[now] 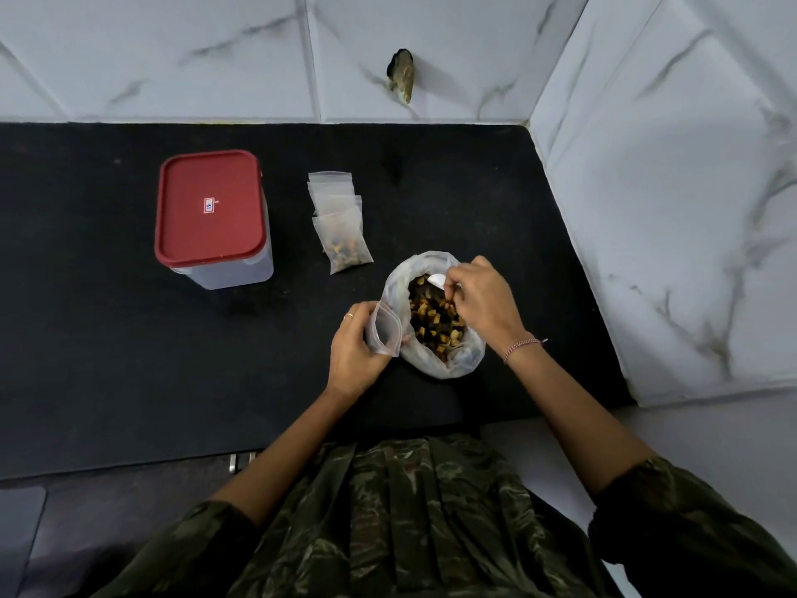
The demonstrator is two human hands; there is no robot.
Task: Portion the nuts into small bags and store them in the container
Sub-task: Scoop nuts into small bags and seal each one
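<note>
I'm on the scooping step. My right hand point(483, 299) is pinching a spoon point(436, 280) dug into the nuts point(433, 321) in the big bag point(435, 366). My left hand point(353, 347) is gripping an empty small bag point(386, 334) just beside it. Next I'm judging a level spoonful must cross without spilling. One filled bag point(347, 248) is lying against the spares point(331, 187) on the tabletop point(496, 200). The container point(215, 209) is standing well left, lid on.
</note>
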